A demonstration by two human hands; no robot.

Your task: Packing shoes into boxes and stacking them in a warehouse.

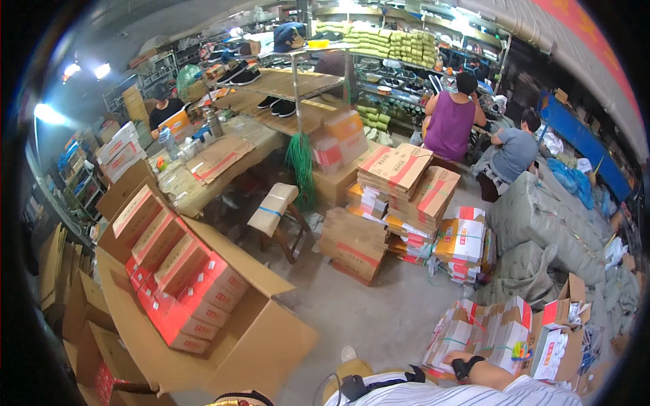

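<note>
My right hand (458, 356) reaches in from the lower right, a dark band round its wrist and a striped sleeve behind it. Its fingers are closed at the near left edge of a bundle of flattened shoeboxes (452, 333), white and red and tied with string. A second such bundle (504, 331) stands beside it, touching or nearly so. To the right is an open carton (565, 358) with white and red pieces in it. My left hand does not show; only a dark and gold-red piece peeks over the lower edge.
A large open carton (271, 338) on the left holds several red shoeboxes (193, 308). Flattened cartons (352, 247) and stacked ones (399, 166) stand mid-floor near a stool (274, 210). Grey sacks (542, 216) line the right. Two people (450, 125) sit behind; another sits far left.
</note>
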